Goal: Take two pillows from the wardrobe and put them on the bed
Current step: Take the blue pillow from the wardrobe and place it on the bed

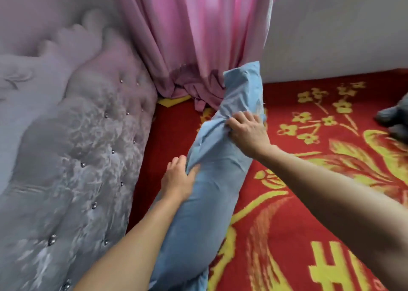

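A long light-blue pillow (212, 180) stands on edge over the bed (298, 213), which is covered with a red blanket patterned in yellow flowers. The pillow runs from the bottom of the view up toward the curtain. My left hand (178, 178) pinches the cover on the pillow's left side, about halfway along. My right hand (247, 131) grips bunched fabric nearer its far end. Only this one pillow is in view, and no wardrobe shows.
A tufted grey-lilac headboard (84, 158) with metal studs lines the left side. A pink curtain (198, 43) hangs down onto the bed's far corner. A white wall (335, 36) runs behind. A dark grey object (395, 116) lies at the right edge.
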`<action>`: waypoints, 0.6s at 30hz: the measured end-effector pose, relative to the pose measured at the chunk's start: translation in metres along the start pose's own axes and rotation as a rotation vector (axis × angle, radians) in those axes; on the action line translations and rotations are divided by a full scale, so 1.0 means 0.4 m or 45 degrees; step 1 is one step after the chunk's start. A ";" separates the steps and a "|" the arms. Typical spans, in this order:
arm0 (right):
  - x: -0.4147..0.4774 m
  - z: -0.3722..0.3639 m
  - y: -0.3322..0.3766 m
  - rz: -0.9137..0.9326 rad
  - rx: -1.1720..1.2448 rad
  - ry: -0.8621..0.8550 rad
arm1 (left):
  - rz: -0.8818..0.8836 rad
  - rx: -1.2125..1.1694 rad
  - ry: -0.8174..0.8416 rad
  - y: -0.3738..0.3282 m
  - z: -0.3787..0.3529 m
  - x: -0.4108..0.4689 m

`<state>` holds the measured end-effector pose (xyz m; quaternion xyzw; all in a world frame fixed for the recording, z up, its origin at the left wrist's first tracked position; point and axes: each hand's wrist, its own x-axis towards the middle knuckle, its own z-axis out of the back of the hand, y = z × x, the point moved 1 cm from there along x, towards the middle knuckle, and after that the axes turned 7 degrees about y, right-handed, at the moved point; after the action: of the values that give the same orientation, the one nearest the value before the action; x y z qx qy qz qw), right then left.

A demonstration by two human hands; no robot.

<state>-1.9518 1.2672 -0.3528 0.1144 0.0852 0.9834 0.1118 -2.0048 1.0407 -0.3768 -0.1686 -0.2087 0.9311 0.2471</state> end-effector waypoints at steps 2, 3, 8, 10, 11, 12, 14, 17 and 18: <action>-0.009 -0.118 -0.015 -0.270 0.177 0.105 | 0.096 -0.085 0.013 0.050 -0.022 0.056; -0.027 -0.184 -0.017 -0.361 0.228 0.208 | 0.143 -0.099 0.021 0.085 -0.026 0.080; -0.233 -0.497 0.013 -0.778 0.529 0.742 | 0.361 -0.021 0.099 0.314 -0.021 0.125; -0.297 -0.588 0.039 -0.933 0.714 0.817 | 0.392 0.214 0.122 0.396 -0.045 0.111; -0.314 -0.622 0.055 -0.999 0.799 0.828 | 0.406 0.308 0.145 0.434 -0.062 0.103; -0.322 -0.651 0.073 -1.059 0.878 0.818 | 0.429 0.373 0.193 0.470 -0.079 0.096; -0.314 -0.698 0.106 -1.128 1.001 0.737 | 0.482 0.453 0.313 0.537 -0.110 0.095; -0.273 -0.751 0.137 -1.172 1.081 0.584 | 0.516 0.503 0.405 0.599 -0.145 0.129; -0.261 -0.766 0.143 -1.201 1.088 0.548 | 0.527 0.514 0.426 0.608 -0.158 0.144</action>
<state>-1.9390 1.1438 -0.6571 -0.0994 0.5282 0.7101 0.4548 -2.1205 0.8983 -0.5579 -0.3057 0.0620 0.9435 0.1120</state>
